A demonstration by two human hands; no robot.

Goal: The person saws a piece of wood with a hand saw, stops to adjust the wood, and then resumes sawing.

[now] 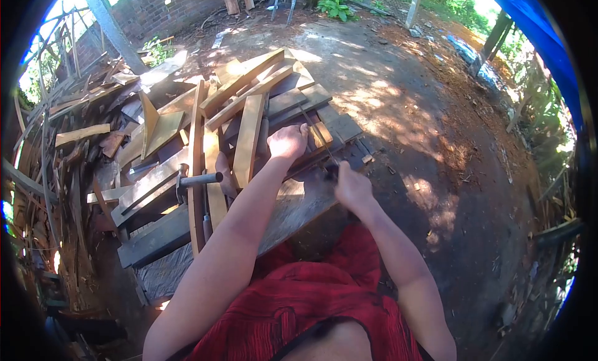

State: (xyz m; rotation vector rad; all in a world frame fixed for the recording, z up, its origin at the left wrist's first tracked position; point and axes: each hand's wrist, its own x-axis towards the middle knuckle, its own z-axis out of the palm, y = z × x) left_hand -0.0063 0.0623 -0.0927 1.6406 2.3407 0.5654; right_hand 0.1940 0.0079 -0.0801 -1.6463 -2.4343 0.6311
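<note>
The right hand [352, 186] gripped a saw handle; the blade [316, 135] ran forward past the left hand [288, 142], which pressed a small wood block [322, 135] onto the worktop [299, 208]. Cut depth could not be judged. A hammer [198, 180] lay left.

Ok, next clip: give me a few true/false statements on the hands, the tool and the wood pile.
1. The left hand rests in a fist on a small wood piece. True.
2. The right hand is empty. False: it closes on a dark handle with a thin blade reaching toward the left hand.
3. A hammer lies on the planks. True.
4. The hammer is in the left hand's grip. False: it lies apart, untouched.
</note>
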